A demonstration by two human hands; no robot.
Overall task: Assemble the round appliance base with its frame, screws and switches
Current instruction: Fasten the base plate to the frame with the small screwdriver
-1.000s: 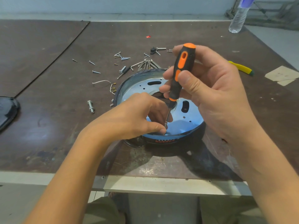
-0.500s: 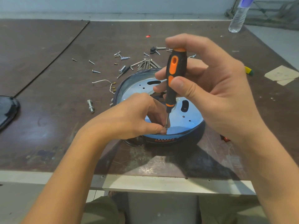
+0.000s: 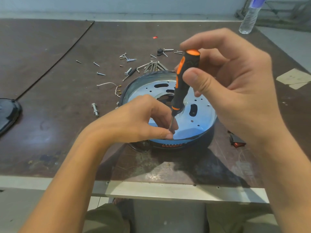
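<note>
The round appliance base [image 3: 198, 115], a dark rim around a shiny perforated metal plate, sits near the table's front edge. My right hand [image 3: 232, 84] grips an orange-and-black screwdriver [image 3: 183, 78] upright over the base, its tip down at the near rim. My left hand [image 3: 139, 121] pinches something small at the screwdriver tip; the screw itself is hidden by my fingertips. A red-and-black rocker switch [image 3: 236, 142] lies right of the base, partly behind my right wrist.
Loose screws [image 3: 101, 74], hex keys [image 3: 151, 66] and a bolt with nut [image 3: 95, 109] lie scattered behind and left of the base. A thin wire [image 3: 107, 84] lies nearby. A black cover [image 3: 8, 113] sits at the left edge, a plastic bottle [image 3: 249, 19] far right.
My right hand has turned the screwdriver handle between its fingers, index finger now lifted above it. The left hand stays pinched at the tip.
</note>
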